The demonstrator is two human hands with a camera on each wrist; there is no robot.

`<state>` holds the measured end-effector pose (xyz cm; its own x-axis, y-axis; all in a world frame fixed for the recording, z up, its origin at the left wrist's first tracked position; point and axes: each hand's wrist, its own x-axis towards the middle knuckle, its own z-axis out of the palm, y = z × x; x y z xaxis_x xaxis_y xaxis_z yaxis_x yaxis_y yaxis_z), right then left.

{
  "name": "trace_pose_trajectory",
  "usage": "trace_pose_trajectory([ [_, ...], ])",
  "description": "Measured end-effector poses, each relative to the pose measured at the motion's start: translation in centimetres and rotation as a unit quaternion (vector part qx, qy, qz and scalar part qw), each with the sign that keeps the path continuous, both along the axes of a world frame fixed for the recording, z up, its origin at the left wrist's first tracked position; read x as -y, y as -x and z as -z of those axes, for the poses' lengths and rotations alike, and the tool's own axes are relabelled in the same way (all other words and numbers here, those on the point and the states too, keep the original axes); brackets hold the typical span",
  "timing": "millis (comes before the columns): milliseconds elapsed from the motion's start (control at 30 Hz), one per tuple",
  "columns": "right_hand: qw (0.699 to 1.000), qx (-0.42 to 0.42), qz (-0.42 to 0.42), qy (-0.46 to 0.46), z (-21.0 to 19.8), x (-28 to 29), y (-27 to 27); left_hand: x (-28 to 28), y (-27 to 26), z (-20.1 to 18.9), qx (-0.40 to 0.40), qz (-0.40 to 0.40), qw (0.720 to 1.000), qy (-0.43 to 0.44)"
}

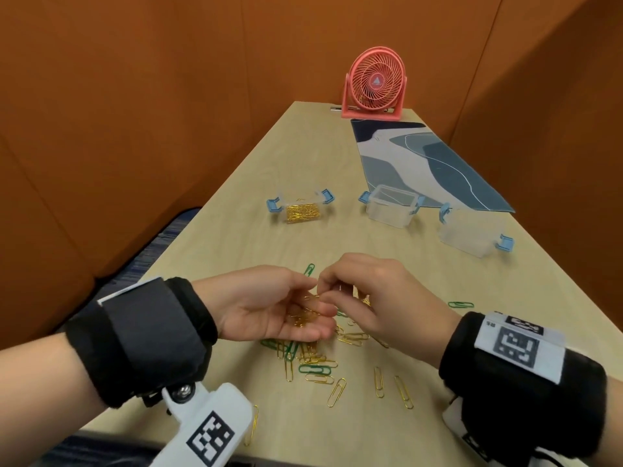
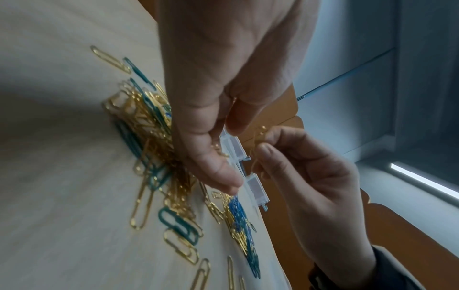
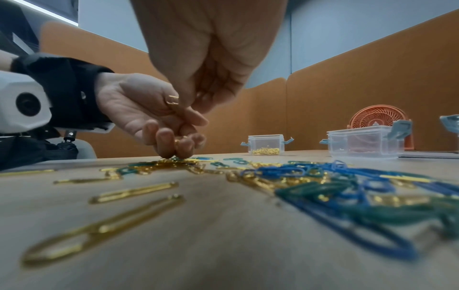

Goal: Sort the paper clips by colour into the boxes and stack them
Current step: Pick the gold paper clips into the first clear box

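1. L hand: palm up, fingers cupped round a small heap of gold clips, held just above the table.
2. R hand: fingertips pinched on one gold clip, right over the L palm. Looks like it's being added to the heap; can't tell whether it's let go.
3. Loose pile lies on the table directly under both hands, mostly gold w/ some green; a few gold strays nearer me, a green clip off to the right. R wrist view also shows blue clips under the R hand.
4. Gold box: open, partly filled w/ gold, far and slightly left of the hands, well apart from them.
5. Two empty clear boxes: one far centre-right w/ its far edge on the blue mat, other further right. No green or blue sorted yet, nothing stacked, so I'd say early on.
6. Key relation: gold box lies straight ahead of the L hand, on its side, so L hand is nearer and already carries the load. Box's long axis runs left-right; prob. carry forward and tip over the opening.
7. Risk: clips slipping off the cupped palm on the way.
8. Pink fan at the far end, not involved.
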<state>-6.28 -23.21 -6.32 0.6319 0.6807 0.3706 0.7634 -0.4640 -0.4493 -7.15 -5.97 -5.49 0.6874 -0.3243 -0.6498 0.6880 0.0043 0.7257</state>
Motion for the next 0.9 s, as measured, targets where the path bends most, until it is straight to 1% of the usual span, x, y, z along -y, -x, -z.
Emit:
trace_pose_trajectory([
  [100,1.000,0.002,0.005,-0.023,0.1,0.3,0.0,0.5,0.0,-0.3,-0.002,0.019,1.000,0.018],
  [167,0.999,0.009,0.007,-0.035,-0.1,0.7,0.3,0.3,-0.2,-0.5,0.004,0.021,1.000,0.011],
  [233,0.999,0.021,-0.025,-0.026,-0.2,0.9,1.0,-0.5,-0.6,-0.6,0.013,0.033,0.999,-0.016],
  [300,0.996,0.034,-0.088,0.008,-0.1,0.9,2.0,-1.6,-1.8,-1.0,0.026,0.035,0.998,-0.056],
  [367,0.987,0.040,-0.149,0.051,0.0,0.6,2.8,-2.8,-3.6,-2.0,0.052,0.014,0.994,-0.096],
  [467,0.968,0.025,-0.229,0.100,0.1,-0.2,3.6,-4.0,-6.9,-4.2,0.106,-0.037,0.984,-0.140],
  [600,0.944,0.001,-0.293,0.153,0.6,-0.6,4.1,-3.6,-11.0,-6.0,0.140,-0.130,0.974,-0.119],
  [667,0.936,-0.027,-0.300,0.181,1.3,-0.6,4.1,-2.9,-12.7,-6.5,0.148,-0.142,0.973,-0.105],
  [767,0.932,-0.051,-0.290,0.209,1.9,-0.4,4.0,-2.1,-14.6,-6.8,0.166,-0.135,0.973,-0.092],
  [833,0.938,-0.047,-0.271,0.210,1.6,0.0,3.7,-1.8,-15.1,-6.6,0.184,-0.112,0.969,-0.121],
  [900,0.945,-0.016,-0.246,0.214,1.0,0.4,3.3,-1.7,-15.2,-6.5,0.217,-0.082,0.956,-0.181],
])
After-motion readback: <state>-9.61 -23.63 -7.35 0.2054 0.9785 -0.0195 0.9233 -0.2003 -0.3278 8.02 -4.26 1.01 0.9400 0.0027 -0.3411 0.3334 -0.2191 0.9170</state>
